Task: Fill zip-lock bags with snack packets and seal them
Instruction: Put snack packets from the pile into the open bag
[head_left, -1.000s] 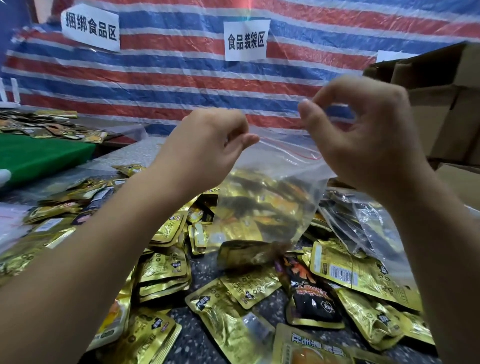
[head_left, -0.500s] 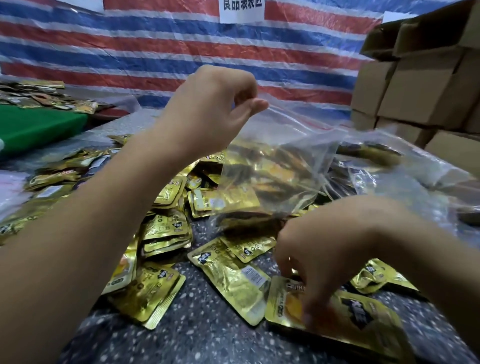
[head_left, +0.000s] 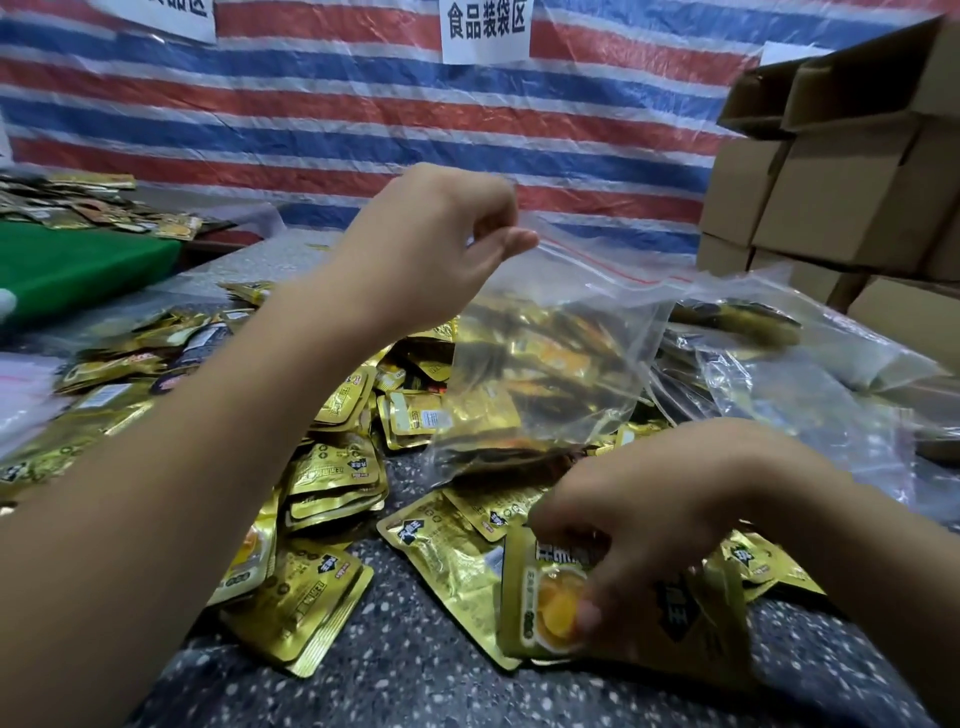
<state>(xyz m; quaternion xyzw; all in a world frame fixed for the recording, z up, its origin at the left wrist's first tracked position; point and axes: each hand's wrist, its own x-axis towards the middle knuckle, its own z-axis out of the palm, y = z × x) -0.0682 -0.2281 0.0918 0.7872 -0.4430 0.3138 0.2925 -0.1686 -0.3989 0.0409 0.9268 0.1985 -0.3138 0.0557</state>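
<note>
My left hand (head_left: 431, 249) pinches the top edge of a clear zip-lock bag (head_left: 550, 364) and holds it up above the table. The bag has a red zip line and holds several gold snack packets. Low at the front, my right hand (head_left: 649, 525) curls its fingers round a gold snack packet (head_left: 550, 608) with an orange picture, lifting its edge off the table. Loose gold snack packets (head_left: 332, 467) lie in a heap under and around both hands.
The table (head_left: 415, 670) has a dark speckled top. Other filled clear bags (head_left: 810, 384) lie at the right. Cardboard boxes (head_left: 831, 197) are stacked at the back right. A green mat (head_left: 72, 265) sits at the left, before a striped tarp wall (head_left: 363, 114).
My right hand has let go of the bag's top and dropped to the table, where it now grips a packet. My left hand still holds the bag up.
</note>
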